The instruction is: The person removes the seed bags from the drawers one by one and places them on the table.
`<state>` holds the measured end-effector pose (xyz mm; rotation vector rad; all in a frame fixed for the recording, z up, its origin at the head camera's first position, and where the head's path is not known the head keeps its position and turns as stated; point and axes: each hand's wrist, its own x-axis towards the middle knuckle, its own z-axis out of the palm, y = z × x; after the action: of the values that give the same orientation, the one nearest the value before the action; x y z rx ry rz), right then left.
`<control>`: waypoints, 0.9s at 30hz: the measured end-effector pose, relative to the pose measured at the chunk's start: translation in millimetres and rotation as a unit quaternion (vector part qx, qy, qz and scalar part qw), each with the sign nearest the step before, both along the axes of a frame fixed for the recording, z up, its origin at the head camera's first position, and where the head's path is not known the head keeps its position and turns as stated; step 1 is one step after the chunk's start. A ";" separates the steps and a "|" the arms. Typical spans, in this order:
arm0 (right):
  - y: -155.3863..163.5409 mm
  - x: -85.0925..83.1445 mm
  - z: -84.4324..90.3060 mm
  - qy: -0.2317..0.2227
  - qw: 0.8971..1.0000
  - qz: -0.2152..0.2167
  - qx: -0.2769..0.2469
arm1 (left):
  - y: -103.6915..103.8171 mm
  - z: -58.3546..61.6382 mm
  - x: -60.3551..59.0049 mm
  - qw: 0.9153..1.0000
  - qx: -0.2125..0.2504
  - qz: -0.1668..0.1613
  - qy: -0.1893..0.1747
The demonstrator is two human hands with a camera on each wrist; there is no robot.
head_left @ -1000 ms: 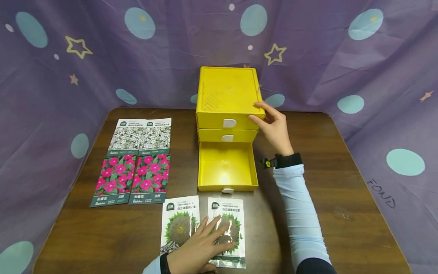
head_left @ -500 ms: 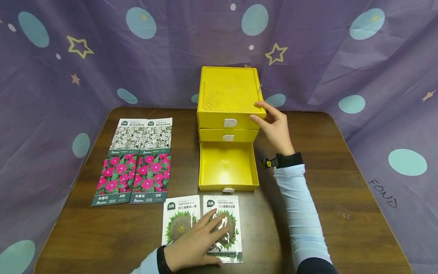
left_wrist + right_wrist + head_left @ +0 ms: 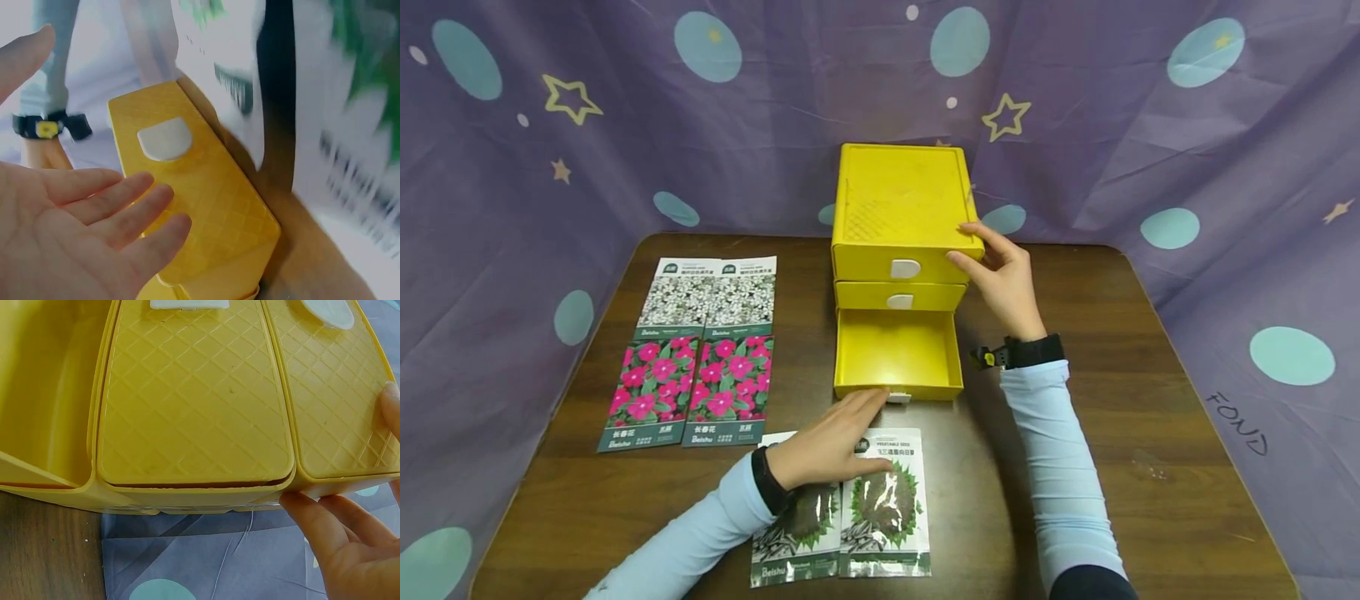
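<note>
A yellow three-drawer box (image 3: pixel 906 196) stands at the back of the table, its bottom drawer (image 3: pixel 936 392) pulled partway out. My left hand (image 3: pixel 827 446) has its fingers stretched out, fingertips right at that drawer's front beside the white handle (image 3: pixel 165 139). Below it lie two sunflower seed packets (image 3: pixel 886 508) side by side, the left one partly covered by my hand and wrist. With thumb and fingers, my right hand (image 3: pixel 1006 279) grips the box's upper right front corner; in the right wrist view the thumb lies on the top drawer's front (image 3: pixel 340 394) and fingers on its side.
To the left lie two pink-flower seed packets (image 3: pixel 722 392), with two white-flower seed packets (image 3: pixel 741 296) behind them. A purple patterned curtain (image 3: pixel 1075 125) hangs close behind the box. Brown tabletop (image 3: pixel 1150 400) extends right of the right arm.
The right sunflower packet has slid left, close beside the other. My left hand has moved from it up to the bottom drawer, which has gone in slightly. My right hand stays put.
</note>
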<state>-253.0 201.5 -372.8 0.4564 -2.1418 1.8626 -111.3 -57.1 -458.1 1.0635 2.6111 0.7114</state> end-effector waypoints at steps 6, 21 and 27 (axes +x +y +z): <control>1.8 -0.6 0.5 -0.005 1.000 0.002 -0.004 | 4.7 1.2 -44.5 1.000 -0.007 0.022 -0.008; -2.6 -3.5 -1.4 -0.001 1.000 0.011 0.002 | 0.7 -5.1 -97.8 0.999 -0.030 0.029 0.007; 0.3 -1.4 -1.8 -0.007 1.000 0.006 0.012 | 4.6 18.0 -86.8 0.999 -0.016 -0.009 -0.026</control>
<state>-254.5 201.8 -374.6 0.4652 -2.1771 1.8531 -198.1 -52.4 -440.2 1.0429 2.5576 0.6826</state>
